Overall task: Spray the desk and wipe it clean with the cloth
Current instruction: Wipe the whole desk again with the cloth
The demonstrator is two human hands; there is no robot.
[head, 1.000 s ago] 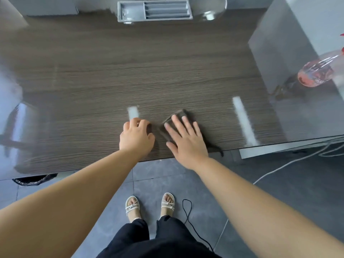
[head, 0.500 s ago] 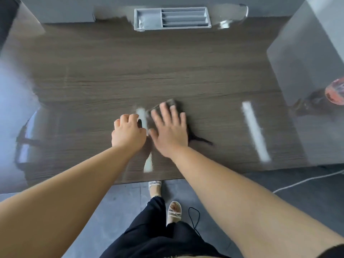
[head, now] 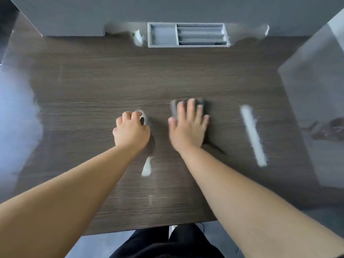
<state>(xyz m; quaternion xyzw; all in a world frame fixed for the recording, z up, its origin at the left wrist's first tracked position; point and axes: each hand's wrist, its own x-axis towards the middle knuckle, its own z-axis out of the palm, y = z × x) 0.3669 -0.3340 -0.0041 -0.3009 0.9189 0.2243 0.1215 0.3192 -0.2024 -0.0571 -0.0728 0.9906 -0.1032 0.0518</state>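
Right hand [head: 188,129], fingers [head: 190,108] spread flat on cloth [head: 174,109], now farther right, apart from curled left hand [head: 131,132].

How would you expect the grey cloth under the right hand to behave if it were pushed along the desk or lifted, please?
Probably floppy: the cloth lies thin and flat beneath the flat right hand, so it would likely droop if lifted. It should slide easily, since the desk looks smooth and glossy. It is likely light, being small and thin.
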